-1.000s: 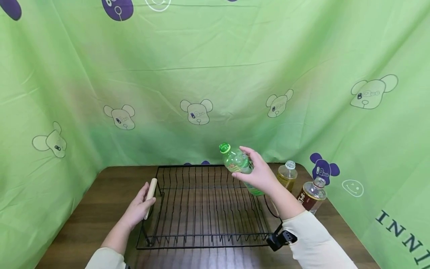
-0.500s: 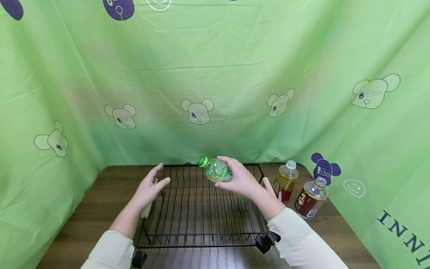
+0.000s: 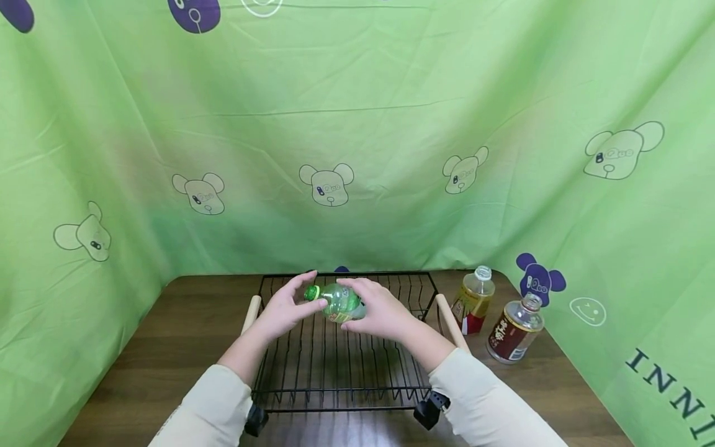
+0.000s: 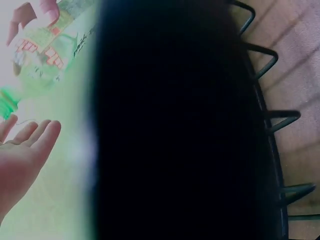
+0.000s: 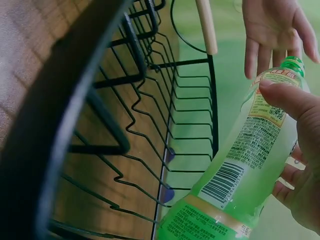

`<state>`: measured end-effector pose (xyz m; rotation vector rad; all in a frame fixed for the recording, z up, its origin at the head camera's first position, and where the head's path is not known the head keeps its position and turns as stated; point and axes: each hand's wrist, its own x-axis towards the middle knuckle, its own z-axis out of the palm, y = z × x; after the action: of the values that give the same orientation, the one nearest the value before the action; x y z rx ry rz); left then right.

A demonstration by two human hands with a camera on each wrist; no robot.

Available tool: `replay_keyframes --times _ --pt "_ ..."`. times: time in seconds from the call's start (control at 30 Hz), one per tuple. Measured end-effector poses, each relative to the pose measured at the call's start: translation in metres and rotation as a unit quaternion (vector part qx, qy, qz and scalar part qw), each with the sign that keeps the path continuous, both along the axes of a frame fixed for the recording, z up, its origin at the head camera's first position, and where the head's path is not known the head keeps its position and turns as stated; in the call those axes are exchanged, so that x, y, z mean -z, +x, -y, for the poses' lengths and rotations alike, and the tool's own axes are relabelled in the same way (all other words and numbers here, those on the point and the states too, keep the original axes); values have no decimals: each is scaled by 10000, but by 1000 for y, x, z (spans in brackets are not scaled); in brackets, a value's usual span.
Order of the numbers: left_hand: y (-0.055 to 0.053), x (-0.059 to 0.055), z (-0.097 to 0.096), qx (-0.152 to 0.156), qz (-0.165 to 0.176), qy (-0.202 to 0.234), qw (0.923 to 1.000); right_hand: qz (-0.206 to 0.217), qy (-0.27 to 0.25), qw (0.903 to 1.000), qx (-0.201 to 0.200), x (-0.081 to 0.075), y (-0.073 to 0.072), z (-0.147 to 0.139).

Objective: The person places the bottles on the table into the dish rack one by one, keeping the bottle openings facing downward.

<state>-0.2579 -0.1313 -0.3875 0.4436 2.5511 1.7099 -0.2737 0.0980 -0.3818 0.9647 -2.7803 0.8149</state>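
Observation:
My right hand (image 3: 380,310) grips a green plastic bottle (image 3: 339,303) around its upper body, thumb on the label. The bottle lies tilted above the rack, its green cap (image 3: 312,292) pointing left; the right wrist view shows its barcode label (image 5: 225,182). Beside the cap is my left hand (image 3: 282,310), thumb and fingers spread. In the left wrist view the fingers of the left hand (image 4: 25,155) look fairly straight, just below the cap (image 4: 7,102). Beneath both hands stands a black wire dish rack (image 3: 335,392) with wooden handles.
To the right of the rack two more bottles stand upright without caps: one with a yellow and red label (image 3: 473,302), one with a dark red label (image 3: 514,332). A green printed curtain (image 3: 391,124) surrounds the wooden table (image 3: 151,372). A dark shape blocks much of the left wrist view.
The right hand has carried the green bottle leftward and lower over the rack, tipping it flatter. My left hand has let go of the left wooden handle and moved right to the bottle's cap.

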Motion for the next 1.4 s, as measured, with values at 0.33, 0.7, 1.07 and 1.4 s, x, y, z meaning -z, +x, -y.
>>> replay_keyframes --times 0.33,0.7,1.07,1.4 --pt "2 6 -7 10 -29 -391 9992 15 332 9991 -246 -1 6 5" --pt "5 10 -8 -42 -355 -688 9970 261 360 9980 -455 -3 3 4" --pt "8 11 -5 -205 -373 -493 9979 336 190 9986 -353 -5 4 2" --pt "10 16 10 -738 -333 7 9967 290 -428 9978 423 -5 4 -17"
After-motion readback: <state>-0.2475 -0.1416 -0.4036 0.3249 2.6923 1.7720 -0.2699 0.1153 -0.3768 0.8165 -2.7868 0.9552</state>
